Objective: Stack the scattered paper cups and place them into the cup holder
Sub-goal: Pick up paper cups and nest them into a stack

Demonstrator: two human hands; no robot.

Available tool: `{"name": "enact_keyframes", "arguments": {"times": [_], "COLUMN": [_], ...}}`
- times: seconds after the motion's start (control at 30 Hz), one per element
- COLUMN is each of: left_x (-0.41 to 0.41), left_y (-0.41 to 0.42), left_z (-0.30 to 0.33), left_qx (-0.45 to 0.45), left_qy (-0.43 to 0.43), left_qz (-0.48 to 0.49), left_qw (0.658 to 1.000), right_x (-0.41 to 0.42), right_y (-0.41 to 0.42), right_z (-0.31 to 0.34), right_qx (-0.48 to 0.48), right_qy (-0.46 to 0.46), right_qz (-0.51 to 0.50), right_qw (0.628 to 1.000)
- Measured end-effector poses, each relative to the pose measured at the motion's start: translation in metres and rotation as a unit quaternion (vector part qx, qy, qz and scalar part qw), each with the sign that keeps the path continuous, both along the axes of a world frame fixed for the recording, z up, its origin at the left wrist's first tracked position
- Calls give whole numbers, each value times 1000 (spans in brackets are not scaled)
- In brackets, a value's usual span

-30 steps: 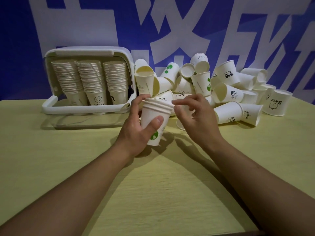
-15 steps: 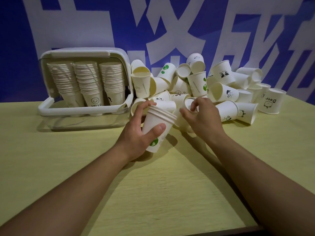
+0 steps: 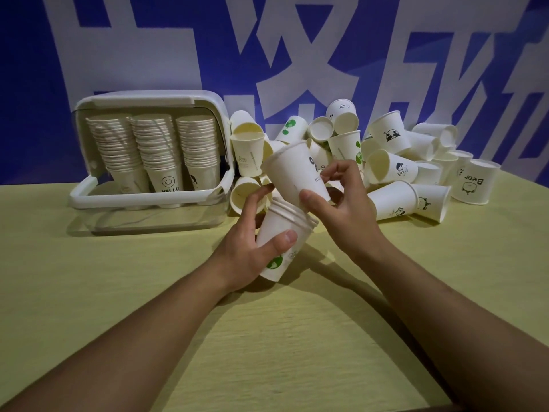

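Note:
My left hand (image 3: 249,248) grips a short stack of white paper cups (image 3: 282,236), tilted, rims toward the upper right, just above the table. My right hand (image 3: 341,200) holds a single white cup (image 3: 294,173) between thumb and fingers, its base just above the stack's rims and its mouth tilted up to the left. Behind the hands lies a pile of scattered paper cups (image 3: 395,162), some upright, some on their sides. The white cup holder (image 3: 148,200) stands at the back left with three tall stacks of cups inside.
The yellow-green table (image 3: 118,292) stretches toward me, its front edge at the bottom right. A blue wall with large white characters (image 3: 297,40) rises right behind the holder and the cup pile.
My right hand reached into the pile, picked up a single cup and brought it back over the stack. My left hand kept its grip on the stack with little movement.

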State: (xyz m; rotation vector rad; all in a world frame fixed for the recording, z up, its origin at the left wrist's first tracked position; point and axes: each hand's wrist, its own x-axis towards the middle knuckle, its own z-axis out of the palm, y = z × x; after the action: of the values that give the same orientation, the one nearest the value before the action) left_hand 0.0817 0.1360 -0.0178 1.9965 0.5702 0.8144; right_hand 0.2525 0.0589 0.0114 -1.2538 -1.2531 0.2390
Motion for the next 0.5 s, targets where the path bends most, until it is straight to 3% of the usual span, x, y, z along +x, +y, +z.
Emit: {"name": "enact_keyframes", "arguments": {"times": [0.2, 0.5], "left_x": [0, 1], "left_y": [-2, 3], "left_z": [1, 1], "left_qx": [18, 40], "left_qy": [-5, -48], "left_qz": [-2, 37], "left_qw": [1000, 997], "right_x": [1, 11], "right_y": [1, 7], "right_z": [-2, -4], "right_qx": [-43, -32], "right_qy": [-12, -9], "right_qz": [57, 31], "right_qw": [997, 999]}}
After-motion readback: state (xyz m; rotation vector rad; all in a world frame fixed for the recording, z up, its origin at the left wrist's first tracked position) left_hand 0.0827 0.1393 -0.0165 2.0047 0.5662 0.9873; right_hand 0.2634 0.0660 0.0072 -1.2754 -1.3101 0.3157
